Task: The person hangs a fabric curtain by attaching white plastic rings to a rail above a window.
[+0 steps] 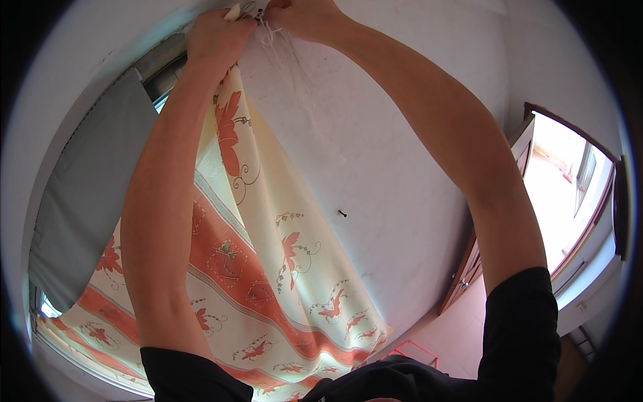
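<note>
High on the wall, my left hand point(218, 37) grips the gathered top corner of a cream curtain point(321, 271) printed with orange leaves and bands. A small pale piece point(233, 12) sticks out between its fingers. My right hand point(309, 20) is close beside it, with bent fingers pinching at a white string point(271, 32). Between the hands, a dark nail or hook point(260, 14) shows at the wall, and loose strands trail below it. The upper picture edge cuts off part of the right fingers. From my left hand, the curtain spreads down across the window side and the wall.
A grey curtain point(95, 186) hangs at the left in the window recess. Another nail point(342, 213) juts from the white wall point(382, 151). To the right are an open wooden door point(464, 271) and a bright opening point(562, 171). A red metal frame point(412, 346) stands low down.
</note>
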